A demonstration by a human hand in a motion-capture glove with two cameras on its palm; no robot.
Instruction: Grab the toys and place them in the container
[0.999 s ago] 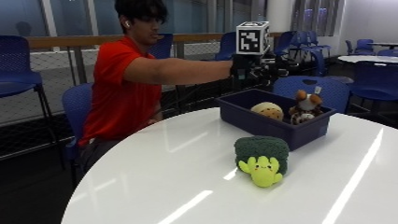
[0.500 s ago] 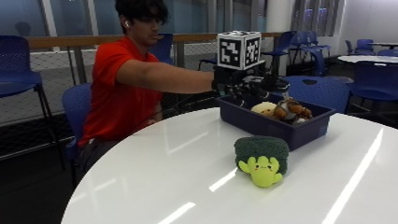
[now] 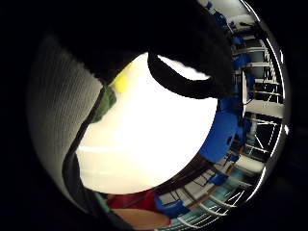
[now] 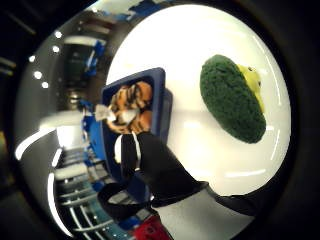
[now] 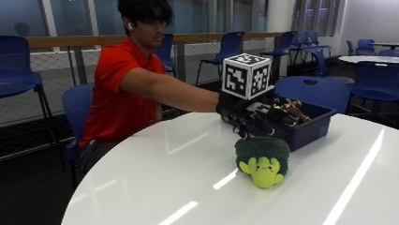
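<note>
A green broccoli plush [image 5: 263, 157] with a yellow face lies on the white round table [image 5: 187, 187], just in front of the dark blue container [image 5: 312, 127]. A striped tiger toy [image 5: 288, 110] and another plush lie inside the container. My gloved right hand [image 5: 249, 118] hovers low over the table right behind the broccoli plush, beside the container's near corner, fingers relaxed and holding nothing. In the thumb side palm view the broccoli plush [image 4: 232, 100] lies close by, with the container [image 4: 161, 95] and tiger toy [image 4: 131, 107] next to it. A sliver of the plush [image 3: 107, 103] shows in the little finger side view.
Blue chairs [image 5: 312, 91] stand behind the container and around the table. The person in a red shirt sits at the table's far left side. Bare white tabletop [image 5: 156, 197] stretches in front and to the left of the plush.
My hand came down from above the container to its near side and now hangs just behind the broccoli plush. The toys in the container and the plush stayed put.
</note>
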